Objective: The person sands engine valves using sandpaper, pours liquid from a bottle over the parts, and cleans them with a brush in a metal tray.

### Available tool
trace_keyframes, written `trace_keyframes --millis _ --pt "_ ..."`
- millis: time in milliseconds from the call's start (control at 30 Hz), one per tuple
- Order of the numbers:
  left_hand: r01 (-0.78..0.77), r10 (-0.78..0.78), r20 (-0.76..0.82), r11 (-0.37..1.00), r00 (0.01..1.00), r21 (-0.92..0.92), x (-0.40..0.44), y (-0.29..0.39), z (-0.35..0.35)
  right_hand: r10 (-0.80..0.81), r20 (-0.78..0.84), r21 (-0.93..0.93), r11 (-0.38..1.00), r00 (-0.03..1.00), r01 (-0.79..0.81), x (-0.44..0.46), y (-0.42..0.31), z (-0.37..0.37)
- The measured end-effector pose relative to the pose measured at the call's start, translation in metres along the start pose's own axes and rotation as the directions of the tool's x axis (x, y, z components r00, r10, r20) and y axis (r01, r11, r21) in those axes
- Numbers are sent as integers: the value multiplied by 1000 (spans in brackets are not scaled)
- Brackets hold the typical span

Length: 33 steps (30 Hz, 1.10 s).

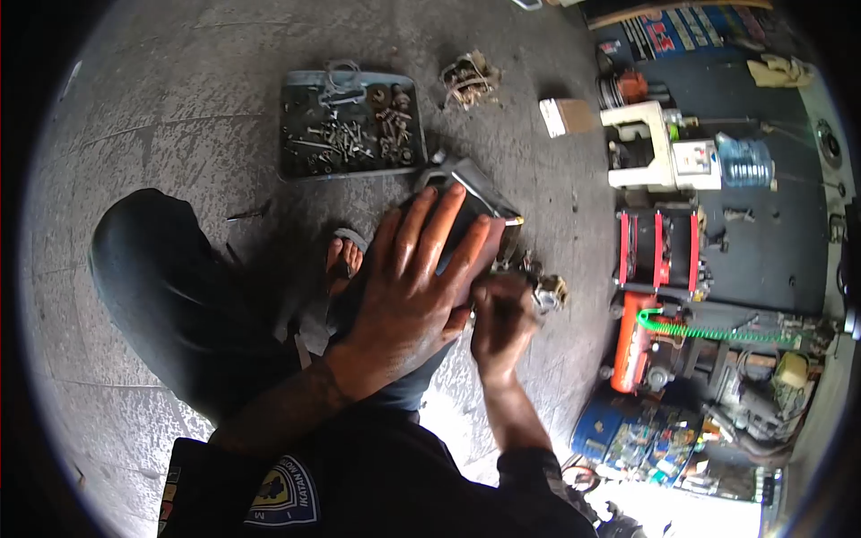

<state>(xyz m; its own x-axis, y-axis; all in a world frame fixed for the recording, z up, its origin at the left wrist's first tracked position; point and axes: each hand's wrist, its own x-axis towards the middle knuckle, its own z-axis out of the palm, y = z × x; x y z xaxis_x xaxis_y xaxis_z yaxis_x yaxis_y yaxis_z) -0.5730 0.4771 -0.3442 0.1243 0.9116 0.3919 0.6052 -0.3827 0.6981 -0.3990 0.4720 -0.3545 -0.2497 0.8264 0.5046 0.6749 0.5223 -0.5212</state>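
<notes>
My left hand [408, 282] lies with fingers spread over a dark, glossy part [475, 190], which has a pale edge and a small yellow mark at its corner. Much of this part is hidden under the palm, so its kind is unclear. Close by on the right, my right hand [505, 327] is curled closed against the part's near side and slightly blurred. Whatever sits in its fingers cannot be made out. Just beyond it, a metal mechanical part [549, 291] lies on the floor.
A tray [285, 134] of bolts and small metal parts sits on the concrete floor ahead, with a tangled bundle [471, 79] beside it. A small box [568, 117], a red tool cart [659, 251], an orange compressor tank [630, 345] and a blue drum [592, 426] stand rightward.
</notes>
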Motion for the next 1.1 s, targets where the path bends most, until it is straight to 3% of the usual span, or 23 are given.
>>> trace_keyframes --millis 67,100,133,200,233,267,333,400,533,567,600,667,733,867,900,967,1000,1033,1067,1100 --pt "-7 6 -18 1000 1000 -28 -2 2 2 240 4 -50 970 971 -240 25 -12 -6" --pt "-5 4 -17 998 1000 -63 -3 2 3 302 -28 76 951 953 -299 30 -9 -1" --pt "-9 8 -22 998 1000 -57 -2 1 3 295 -31 80 953 955 -292 25 -9 -2" --pt "10 -10 -3 999 1000 -32 -1 -1 -1 127 58 -53 991 990 -124 2 -10 -6" --pt "20 -19 17 1000 1000 -23 -1 -1 -5 180 94 -71 982 979 -174 -11 -11 -7" --pt "17 -17 11 1000 1000 -15 -1 -2 -3 224 68 39 973 972 -227 -10 -12 -1" --pt "5 -5 0 1000 1000 -31 -1 1 1 133 -27 43 990 991 -131 3 0 -1" --pt "-24 23 -29 999 999 -30 -4 1 5 162 -53 -28 986 985 -164 30 -6 -4" --pt "0 0 -13 1000 1000 -26 -2 -1 0 158 31 -43 987 987 -157 0 -12 -5" --pt "19 -19 13 1000 1000 -12 -1 -1 -3 239 14 30 970 971 -239 -8 -16 -1" --pt "14 -14 8 1000 1000 -1 -2 -2 0 224 -27 138 966 974 -218 -10 -12 6" --pt "-5 5 6 1000 1000 -12 -2 1 0 142 -48 21 990 989 -141 7 -4 -2" --pt "-21 21 -5 998 1000 -52 -3 3 2 261 -45 2 965 964 -261 28 -6 -5" --pt "7 -6 11 999 1000 -34 -2 -1 -4 275 70 -77 960 959 -269 -14 -13 -8" --pt "3 -2 15 1000 1000 -23 -2 -3 -5 200 26 72 977 980 -201 -18 -9 2" --pt "0 0 -9 1000 1000 3 -2 -1 0 224 -40 103 970 974 -219 -6 -7 1" --pt "-11 11 3 1000 1000 -17 -2 1 0 244 -74 109 966 967 -236 9 -8 0" --pt "-11 11 2 999 1000 -52 -3 2 2 222 -79 -19 974 972 -224 25 -11 -2" --pt "-11 11 -3 999 1000 -36 -3 3 2 233 -109 58 972 966 -228 27 -3 1" --pt "-10 10 7 999 1000 -44 -3 3 2 196 -84 17 981 977 -195 22 -3 -1"
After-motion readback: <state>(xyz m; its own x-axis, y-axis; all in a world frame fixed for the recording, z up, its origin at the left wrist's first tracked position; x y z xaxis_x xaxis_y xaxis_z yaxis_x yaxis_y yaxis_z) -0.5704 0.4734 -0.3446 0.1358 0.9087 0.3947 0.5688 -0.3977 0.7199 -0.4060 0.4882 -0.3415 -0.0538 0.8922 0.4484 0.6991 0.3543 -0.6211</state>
